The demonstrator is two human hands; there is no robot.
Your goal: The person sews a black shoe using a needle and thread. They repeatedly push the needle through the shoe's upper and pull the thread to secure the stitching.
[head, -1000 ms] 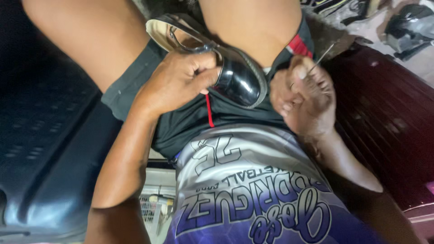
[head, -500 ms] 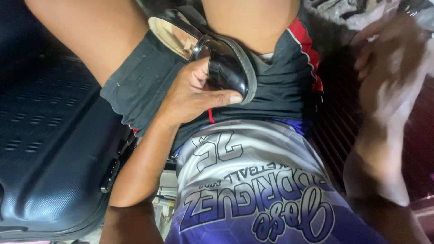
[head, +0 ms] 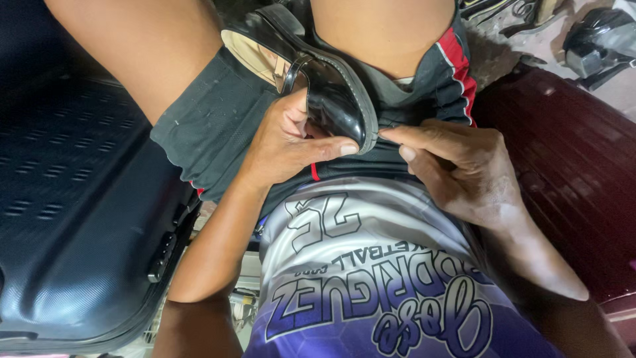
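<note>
A glossy black leather dress shoe (head: 331, 93) with a tan insole lies in the person's lap, between the bare thighs, on black shorts (head: 218, 126). The left hand (head: 291, 142) is closed around its toe — thumb pressed under the stitched edge. The right hand (head: 457, 166) pinches at the toe tip, forefinger touching the sole seam. A dark hard-shell suitcase (head: 73, 219) sits just beside the left leg.

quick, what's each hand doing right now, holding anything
Left hand: closed around the toe of the glossy black shoe, thumb along its edge.
Right hand: fingers pinched together at the shoe's toe edge; whether it grips anything small cannot be told.
</note>
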